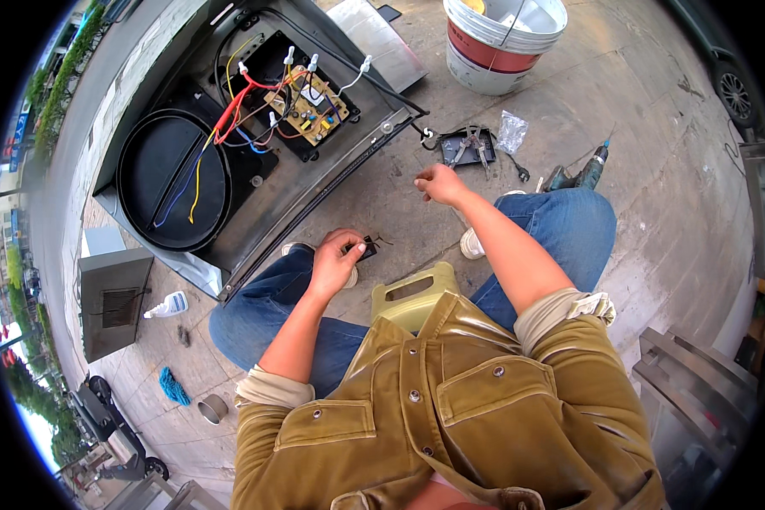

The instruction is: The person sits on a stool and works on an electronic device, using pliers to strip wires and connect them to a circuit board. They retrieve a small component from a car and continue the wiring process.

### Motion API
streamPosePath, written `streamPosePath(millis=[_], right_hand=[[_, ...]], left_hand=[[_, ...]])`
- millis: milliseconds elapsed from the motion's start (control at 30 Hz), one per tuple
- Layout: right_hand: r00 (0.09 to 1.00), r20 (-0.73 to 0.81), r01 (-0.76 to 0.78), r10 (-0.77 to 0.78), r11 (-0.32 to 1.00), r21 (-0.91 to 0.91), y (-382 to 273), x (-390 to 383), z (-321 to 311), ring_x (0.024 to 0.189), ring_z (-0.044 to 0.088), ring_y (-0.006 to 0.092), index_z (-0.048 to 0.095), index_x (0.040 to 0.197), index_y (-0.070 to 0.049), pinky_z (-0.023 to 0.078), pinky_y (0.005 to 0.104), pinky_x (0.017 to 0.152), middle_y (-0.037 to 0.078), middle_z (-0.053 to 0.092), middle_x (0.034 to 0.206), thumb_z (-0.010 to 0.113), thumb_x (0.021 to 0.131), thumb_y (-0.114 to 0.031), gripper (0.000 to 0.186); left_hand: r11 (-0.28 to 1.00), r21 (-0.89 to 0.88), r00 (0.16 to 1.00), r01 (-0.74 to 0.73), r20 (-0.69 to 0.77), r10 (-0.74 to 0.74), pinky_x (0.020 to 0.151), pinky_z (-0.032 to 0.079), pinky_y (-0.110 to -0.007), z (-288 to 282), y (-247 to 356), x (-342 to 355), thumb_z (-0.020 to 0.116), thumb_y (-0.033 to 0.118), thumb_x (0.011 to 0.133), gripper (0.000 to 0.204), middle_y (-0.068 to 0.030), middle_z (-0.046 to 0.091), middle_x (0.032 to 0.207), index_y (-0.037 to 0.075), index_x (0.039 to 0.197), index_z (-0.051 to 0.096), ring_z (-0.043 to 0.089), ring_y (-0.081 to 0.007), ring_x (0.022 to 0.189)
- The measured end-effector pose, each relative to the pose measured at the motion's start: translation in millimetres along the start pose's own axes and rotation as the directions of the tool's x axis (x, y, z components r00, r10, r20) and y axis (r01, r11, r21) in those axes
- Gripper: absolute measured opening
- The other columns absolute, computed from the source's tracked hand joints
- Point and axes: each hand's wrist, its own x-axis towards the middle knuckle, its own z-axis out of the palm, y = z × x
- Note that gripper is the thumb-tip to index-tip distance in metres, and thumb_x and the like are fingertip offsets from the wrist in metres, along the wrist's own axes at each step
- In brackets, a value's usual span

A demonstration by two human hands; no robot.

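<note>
My left hand [340, 255] pinches a small black box-shaped part [369, 247] with thin wire leads sticking out, low between my knees. To its right and farther off, my right hand [440, 184] hovers with its fingers drawn together; whether anything is in them I cannot make out. Just beyond that hand is a shallow black tray [456, 156] with pliers [476, 146] in it. Ahead on the left lies an opened metal appliance housing [319, 189]. It holds a round black drum [174, 178], a circuit board [314, 112] and several coloured wires with white connectors.
A cordless drill [588, 172] lies by my right knee, near a clear plastic bag [512, 132] and a plug [522, 173]. A bucket [493, 72] stands far right. On the left are a white bottle [167, 306], a blue cloth [173, 387] and a metal ring [213, 409].
</note>
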Motion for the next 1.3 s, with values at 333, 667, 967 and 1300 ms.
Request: streamPosePath(millis=[333,667,967,1300], right_hand=[[0.631,-0.653,-0.62,0.419,0.778,-0.1,141.9,108.0,-44.2,0.115,0.054,0.0357,0.057,0.117,0.003,0.045,0.0422,0.096,0.021,0.057,0.12,0.078,0.07,-0.046,0.071],[0.572,-0.698,-0.75,0.431,0.62,-0.232,134.2,160.1,-32.6,0.129,0.04,0.0367,0.034,0.138,0.008,0.034,0.0476,0.106,0.023,0.046,0.133,0.08,0.063,-0.048,0.104],[0.574,-0.595,-0.423,0.563,0.826,0.373,96.1,97.8,-70.0,0.077,0.066,0.034,0.063,0.082,0.008,0.052,0.0399,0.071,0.019,0.065,0.079,0.066,0.062,-0.021,0.036],[0.997,-0.075,0.04,0.013,0.747,0.664,-78.1,-133.6,-42.8,0.09,0.063,0.0159,0.056,0.118,0.001,0.048,0.0307,0.078,0.005,0.065,0.096,0.055,0.081,-0.007,0.038]], left_hand=[[0.653,-0.516,0.832,0.554,0.381,-0.404,0.061,0.04,-0.022,19.9,-29.1,26.0,0.06,0.01,0.092,0.012,-0.0052,0.063,0.083,0.004,0.101,0.057,0.052,-0.0092,0.067],[0.629,-0.447,0.772,0.636,0.378,-0.512,0.064,0.043,-0.024,24.8,-43.2,42.6,0.058,0.01,0.093,0.01,-0.0064,0.061,0.081,0.003,0.099,0.057,0.053,-0.011,0.069],[0.73,-0.447,0.849,0.517,0.378,-0.369,0.06,0.039,-0.02,23.9,-10.7,41.1,0.058,0.02,0.095,0.018,-0.0012,0.065,0.085,0.005,0.104,0.059,0.05,-0.0048,0.069],[0.646,-0.693,0.944,0.319,0.295,-0.15,0.06,0.04,-0.02,-6.0,46.0,4.6,0.06,0.016,0.094,0.015,-0.0004,0.062,0.081,0.004,0.101,0.063,0.05,-0.0048,0.066]])
